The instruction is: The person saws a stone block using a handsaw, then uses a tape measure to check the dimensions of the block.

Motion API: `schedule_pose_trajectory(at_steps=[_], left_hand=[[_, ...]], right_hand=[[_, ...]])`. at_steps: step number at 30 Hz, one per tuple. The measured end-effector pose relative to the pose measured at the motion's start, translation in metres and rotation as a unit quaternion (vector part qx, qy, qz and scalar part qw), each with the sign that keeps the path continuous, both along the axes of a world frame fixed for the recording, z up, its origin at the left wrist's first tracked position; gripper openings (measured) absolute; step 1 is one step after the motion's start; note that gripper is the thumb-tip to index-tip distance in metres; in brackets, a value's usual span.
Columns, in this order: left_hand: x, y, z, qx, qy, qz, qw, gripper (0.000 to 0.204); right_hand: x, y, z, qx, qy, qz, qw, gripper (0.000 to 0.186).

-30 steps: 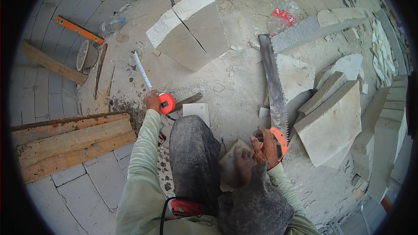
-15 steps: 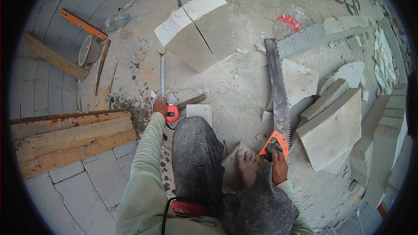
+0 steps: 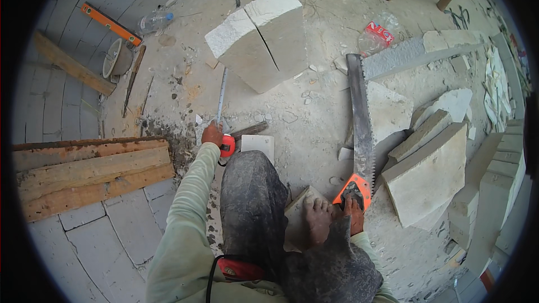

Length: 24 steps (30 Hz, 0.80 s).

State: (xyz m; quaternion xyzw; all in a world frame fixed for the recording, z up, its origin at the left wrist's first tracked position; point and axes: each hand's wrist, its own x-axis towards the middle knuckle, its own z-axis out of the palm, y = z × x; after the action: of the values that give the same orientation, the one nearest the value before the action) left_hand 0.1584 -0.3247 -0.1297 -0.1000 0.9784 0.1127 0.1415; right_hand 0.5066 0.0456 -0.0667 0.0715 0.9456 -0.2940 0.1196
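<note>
My left hand (image 3: pixel 212 134) is closed on a tape measure with a red case (image 3: pixel 227 145). Its pale blade (image 3: pixel 222 94) runs out away from me, and the far end reaches the left lower edge of a light grey block (image 3: pixel 259 50). A dark slit cuts down from the block's rough white top edge into its face. My right hand (image 3: pixel 353 213) grips the orange handle (image 3: pixel 352 192) of a handsaw, fingers round the grip. The long grey saw blade (image 3: pixel 359 112) points away from me, teeth to the right. Below the left hand's tape lies a small white tile-like piece (image 3: pixel 258 145).
Broken block slabs (image 3: pixel 425 174) lean in a pile at the right. Wooden planks (image 3: pixel 95 177) lie at the left. Farther off are an orange spirit level (image 3: pixel 111 23), a plastic bottle (image 3: pixel 155 22), a bucket (image 3: pixel 117 59) and a crumpled clear bag (image 3: pixel 379 35). My bare foot (image 3: pixel 319 213) rests on a slab.
My left hand and the tape have shifted slightly right and toward the far side, the blade's tip now against the block's edge. The right hand still holds the saw, nearly in place.
</note>
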Motion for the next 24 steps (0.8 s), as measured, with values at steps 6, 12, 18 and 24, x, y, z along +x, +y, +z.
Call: schedule_pose_trajectory(at_steps=[6,12,18,24], left_hand=[[0.001,-0.015,-0.005,-0.016,0.018,0.010,1.000,0.035],[0.002,-0.004,0.005,-0.072,0.012,-0.002,0.997,0.033],[0.000,0.000,0.010,-0.107,-0.004,-0.013,0.994,0.034],[-0.006,-0.006,0.018,-0.100,-0.028,-0.006,0.995,0.047]], right_hand=[[0.004,0.026,-0.018,0.059,0.001,-0.028,0.998,0.078],[0.000,0.024,-0.003,0.074,0.004,-0.059,0.996,0.073],[0.004,0.026,0.011,0.103,0.041,-0.077,0.991,0.071],[0.007,0.024,0.012,0.044,0.055,-0.109,0.992,0.068]])
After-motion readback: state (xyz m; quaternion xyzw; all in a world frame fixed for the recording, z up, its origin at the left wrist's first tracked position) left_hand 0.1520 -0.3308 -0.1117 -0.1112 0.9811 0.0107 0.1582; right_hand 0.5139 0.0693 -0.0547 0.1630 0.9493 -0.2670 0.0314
